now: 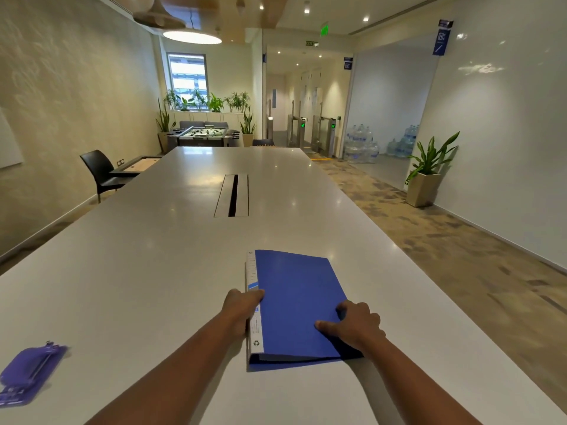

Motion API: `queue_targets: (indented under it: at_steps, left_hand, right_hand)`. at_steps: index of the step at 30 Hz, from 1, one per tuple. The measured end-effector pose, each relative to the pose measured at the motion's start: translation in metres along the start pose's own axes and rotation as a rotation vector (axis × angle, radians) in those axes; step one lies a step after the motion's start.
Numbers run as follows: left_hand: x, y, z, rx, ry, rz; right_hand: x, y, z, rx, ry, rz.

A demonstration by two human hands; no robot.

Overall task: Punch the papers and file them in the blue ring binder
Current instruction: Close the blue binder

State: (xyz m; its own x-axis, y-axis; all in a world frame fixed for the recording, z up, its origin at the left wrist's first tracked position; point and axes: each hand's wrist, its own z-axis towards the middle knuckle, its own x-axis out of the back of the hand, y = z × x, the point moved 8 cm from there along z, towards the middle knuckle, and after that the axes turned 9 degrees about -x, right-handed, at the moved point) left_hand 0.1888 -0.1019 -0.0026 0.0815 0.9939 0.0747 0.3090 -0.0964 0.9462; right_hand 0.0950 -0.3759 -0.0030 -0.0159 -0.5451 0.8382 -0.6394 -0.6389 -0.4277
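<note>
Lying at the near left edge of the long white table (153, 256), a purple hole punch (29, 371) sits well apart from everything else, blurred. Right of centre, the closed blue ring binder (297, 299) lies flat on the table with its white-labelled spine to the left. The left hand (241, 311) grips that spine, fingers curled around its edge. The right hand (356, 325) rests on the cover near the binder's right edge, thumb stretched across the blue cover, fingers bent at the edge. Farther along the tabletop is a slotted cable hatch (232, 196). A black chair (101, 171) stands at the left side, and a foosball table (204, 134) stands beyond the far end.
</note>
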Motion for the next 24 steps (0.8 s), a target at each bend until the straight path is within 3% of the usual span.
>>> queue_targets:
  at_steps: [6, 13, 21, 24]
  left_hand:
    - [0.007, -0.002, 0.012, 0.023, -0.120, -0.052]
    - [0.044, 0.000, 0.032, -0.037, -0.046, -0.155]
    - [0.086, 0.001, 0.051, -0.056, -0.055, -0.281]
    - [0.095, 0.002, 0.060, -0.097, -0.049, -0.248]
  right_hand:
    - [-0.004, -0.012, 0.001, 0.044, -0.042, 0.124]
    - [-0.012, -0.035, 0.003, 0.080, -0.011, 0.290]
    - [-0.037, -0.072, 0.016, 0.112, -0.197, 0.635]
    - [-0.042, -0.082, 0.024, 0.110, -0.182, 0.607]
